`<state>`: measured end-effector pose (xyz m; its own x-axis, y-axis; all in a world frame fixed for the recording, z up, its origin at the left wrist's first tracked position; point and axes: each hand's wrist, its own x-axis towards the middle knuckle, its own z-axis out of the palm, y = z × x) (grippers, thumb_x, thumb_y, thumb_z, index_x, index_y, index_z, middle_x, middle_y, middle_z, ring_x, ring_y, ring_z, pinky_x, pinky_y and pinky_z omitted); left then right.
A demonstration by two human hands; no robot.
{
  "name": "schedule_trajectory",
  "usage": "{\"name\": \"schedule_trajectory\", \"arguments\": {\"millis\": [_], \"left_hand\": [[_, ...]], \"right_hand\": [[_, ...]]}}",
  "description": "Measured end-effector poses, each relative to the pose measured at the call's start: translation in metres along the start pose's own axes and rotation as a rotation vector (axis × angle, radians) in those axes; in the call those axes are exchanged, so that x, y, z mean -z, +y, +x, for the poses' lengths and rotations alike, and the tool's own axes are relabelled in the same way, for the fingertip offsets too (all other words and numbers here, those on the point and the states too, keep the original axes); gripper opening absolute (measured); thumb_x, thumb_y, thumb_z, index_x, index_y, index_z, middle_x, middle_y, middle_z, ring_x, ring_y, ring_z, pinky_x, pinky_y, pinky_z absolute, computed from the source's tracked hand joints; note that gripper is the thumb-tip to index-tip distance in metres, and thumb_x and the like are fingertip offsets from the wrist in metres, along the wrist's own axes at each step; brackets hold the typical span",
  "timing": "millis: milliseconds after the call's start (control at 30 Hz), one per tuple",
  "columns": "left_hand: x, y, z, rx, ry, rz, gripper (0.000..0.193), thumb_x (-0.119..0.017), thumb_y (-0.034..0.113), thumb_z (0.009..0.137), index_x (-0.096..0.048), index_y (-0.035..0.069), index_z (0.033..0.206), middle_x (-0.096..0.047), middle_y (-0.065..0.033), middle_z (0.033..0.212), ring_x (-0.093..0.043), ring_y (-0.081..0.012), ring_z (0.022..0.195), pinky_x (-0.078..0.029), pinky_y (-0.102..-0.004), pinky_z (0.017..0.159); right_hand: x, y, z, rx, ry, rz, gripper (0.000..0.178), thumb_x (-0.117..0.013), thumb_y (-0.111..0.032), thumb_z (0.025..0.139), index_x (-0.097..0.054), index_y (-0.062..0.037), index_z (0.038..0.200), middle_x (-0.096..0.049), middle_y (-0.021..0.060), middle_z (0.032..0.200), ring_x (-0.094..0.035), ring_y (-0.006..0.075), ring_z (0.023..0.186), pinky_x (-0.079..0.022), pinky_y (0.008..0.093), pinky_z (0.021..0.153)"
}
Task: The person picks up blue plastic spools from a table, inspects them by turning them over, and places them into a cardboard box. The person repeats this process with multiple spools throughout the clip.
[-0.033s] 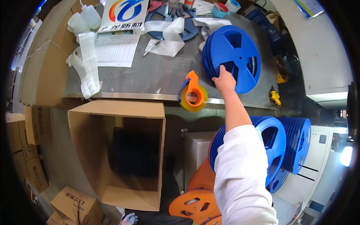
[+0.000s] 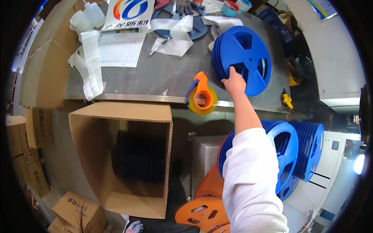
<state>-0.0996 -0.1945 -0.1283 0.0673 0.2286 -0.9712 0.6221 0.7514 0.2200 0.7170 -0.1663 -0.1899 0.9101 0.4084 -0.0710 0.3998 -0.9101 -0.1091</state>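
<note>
My right hand (image 2: 235,83) grips the near rim of a blue reel (image 2: 252,64) standing at the front of a stack on the metal table. The thumb lies on the rim and the other fingers go into an opening of the reel. Left of it, an orange tape dispenser (image 2: 205,87) with yellowish tape lies over the table's front edge. An opened cardboard box (image 2: 120,110) stands below the table, with dark reels (image 2: 140,155) in shadow inside. My left hand is not seen. A grey glove (image 2: 134,226) shows at the lower edge; whether a hand fills it is unclear.
More blue reels (image 2: 307,151) stand below the table on the right, beside orange reels (image 2: 202,213). A yellow-handled tool (image 2: 286,101) lies at the table's right corner. Paper sheets (image 2: 120,48), a paper strip (image 2: 91,66) and a pen (image 2: 158,47) lie farther back. Closed cartons (image 2: 77,209) sit lower left.
The view has shifted slightly. My right hand keeps the same grip on the blue reel, and nothing else has visibly moved.
</note>
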Motion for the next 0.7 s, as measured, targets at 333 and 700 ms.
{"name": "schedule_trajectory", "arguments": {"millis": [333,700], "left_hand": [[0.000,0.031,-0.012,0.079,-0.080,0.086,0.038,-0.058,0.020,0.099,-0.054,0.008,0.135,-0.065,-0.0117,0.119,-0.064,-0.0211,0.103,-0.051,-0.0350,0.091],[-0.008,0.116,-0.003,-0.193,-0.260,0.114,0.044,-0.059,0.026,0.098,-0.050,0.004,0.135,-0.063,-0.0155,0.118,-0.065,-0.0232,0.099,-0.053,-0.0345,0.087]], "right_hand": [[-0.024,-0.034,-0.029,-0.107,0.309,-0.047,0.086,-0.078,-0.038,0.075,-0.038,-0.0113,0.147,-0.033,0.0172,0.154,-0.026,0.0391,0.144,-0.026,0.0558,0.114],[0.143,-0.065,-0.369,0.374,0.334,0.572,0.062,-0.074,-0.012,0.077,-0.053,-0.0087,0.135,-0.051,0.0151,0.140,-0.042,0.0339,0.135,-0.033,0.0473,0.112]]}}
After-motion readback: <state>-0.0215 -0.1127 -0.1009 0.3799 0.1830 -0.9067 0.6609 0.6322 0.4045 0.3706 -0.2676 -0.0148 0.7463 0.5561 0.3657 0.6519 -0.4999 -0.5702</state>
